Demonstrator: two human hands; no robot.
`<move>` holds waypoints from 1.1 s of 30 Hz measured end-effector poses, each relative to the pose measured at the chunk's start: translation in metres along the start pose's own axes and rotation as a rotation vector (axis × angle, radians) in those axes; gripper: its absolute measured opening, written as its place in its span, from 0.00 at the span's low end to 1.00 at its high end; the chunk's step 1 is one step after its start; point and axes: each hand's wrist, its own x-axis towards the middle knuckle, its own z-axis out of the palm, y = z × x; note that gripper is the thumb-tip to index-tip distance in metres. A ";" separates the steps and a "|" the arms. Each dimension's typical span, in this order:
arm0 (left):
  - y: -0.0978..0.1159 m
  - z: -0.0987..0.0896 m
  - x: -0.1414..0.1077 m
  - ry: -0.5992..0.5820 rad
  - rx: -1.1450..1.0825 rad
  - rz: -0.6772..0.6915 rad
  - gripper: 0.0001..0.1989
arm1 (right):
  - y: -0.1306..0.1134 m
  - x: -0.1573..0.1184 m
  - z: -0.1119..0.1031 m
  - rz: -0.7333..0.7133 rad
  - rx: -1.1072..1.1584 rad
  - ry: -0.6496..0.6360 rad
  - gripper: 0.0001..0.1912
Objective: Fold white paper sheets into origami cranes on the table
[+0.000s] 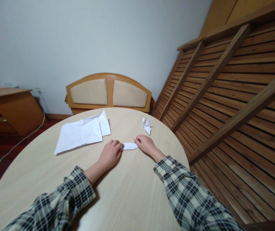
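Observation:
A narrow folded strip of white paper (130,146) lies across the middle of the round table. My left hand (111,152) has its fingers closed on the strip's left end. At the other end, my right hand (146,145) pinches the paper between thumb and fingers. Part of each end is hidden under the fingers. Beyond my right hand stands a small white origami figure (147,125) with two upright points. To the left of my left hand are creased sheets of white paper (82,134), overlapping one another.
The round wooden table (118,199) has a curved edge all round. A padded headboard (108,91) stands behind it against the wall. Wooden slatted panels (236,106) lean close on the right. At the left are a wooden desk (17,109) and a white cable (19,142).

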 end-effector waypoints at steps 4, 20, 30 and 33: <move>-0.001 0.001 0.000 0.007 -0.012 0.004 0.11 | -0.001 0.000 0.003 -0.027 0.049 0.004 0.18; -0.007 0.005 0.001 0.077 -0.035 -0.012 0.13 | -0.006 0.001 0.005 -0.224 0.208 -0.069 0.20; -0.019 0.006 0.003 -0.003 -0.241 0.004 0.16 | -0.017 -0.004 -0.001 -0.406 0.449 -0.154 0.12; -0.020 0.002 0.003 -0.041 -0.310 -0.010 0.16 | -0.017 -0.005 -0.004 -0.384 0.472 -0.103 0.07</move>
